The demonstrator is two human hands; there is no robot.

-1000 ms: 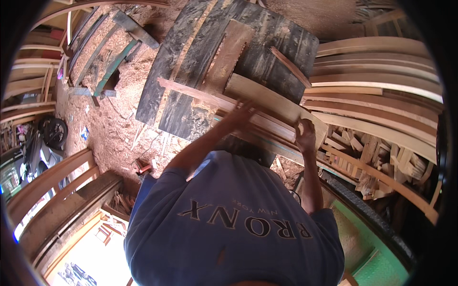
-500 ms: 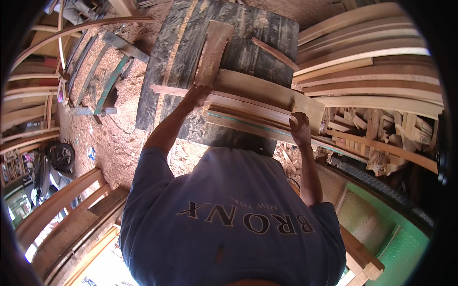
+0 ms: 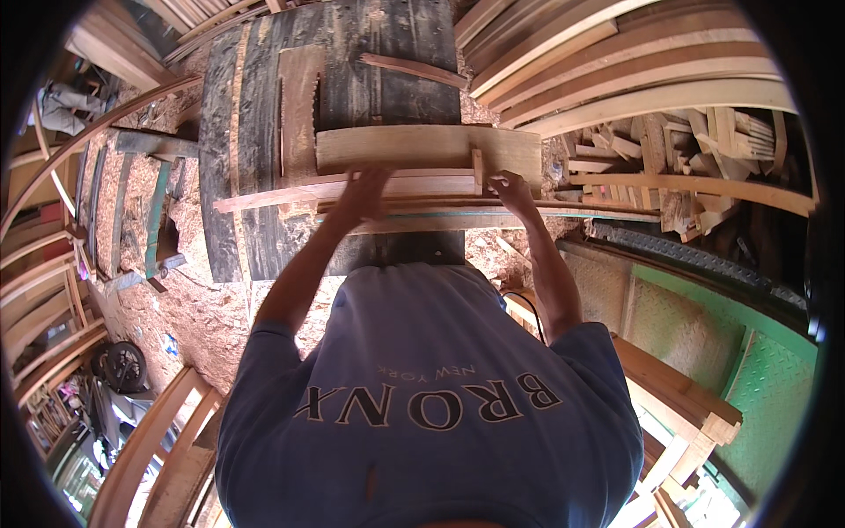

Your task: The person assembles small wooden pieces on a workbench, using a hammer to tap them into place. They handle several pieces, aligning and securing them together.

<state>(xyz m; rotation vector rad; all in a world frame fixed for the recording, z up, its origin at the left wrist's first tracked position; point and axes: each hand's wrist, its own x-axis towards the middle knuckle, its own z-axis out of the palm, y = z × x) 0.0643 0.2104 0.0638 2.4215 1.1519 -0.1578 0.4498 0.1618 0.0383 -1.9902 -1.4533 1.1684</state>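
A wide wooden board lies across a dark, scuffed worktop. On its near side is a long, thin wooden strip, its left end reaching past the board. My left hand is over the strip's middle, its fingers smeared by motion. A small upright wood piece stands across the strip's right end. Just right of this piece, my right hand has its fingers curled together; what they hold, if anything, is hidden. Nearer to me runs a long piece with a teal edge.
A jagged-edged flat board and a reddish offcut lie on the worktop. Long planks are stacked at the right, above a heap of offcuts. Wood shavings cover the floor at left, near a metal frame.
The whole view has swung, so the worktop sits farther left. My left hand has lifted off its grip on the strip and blurs. My right hand is now closer to the small upright piece.
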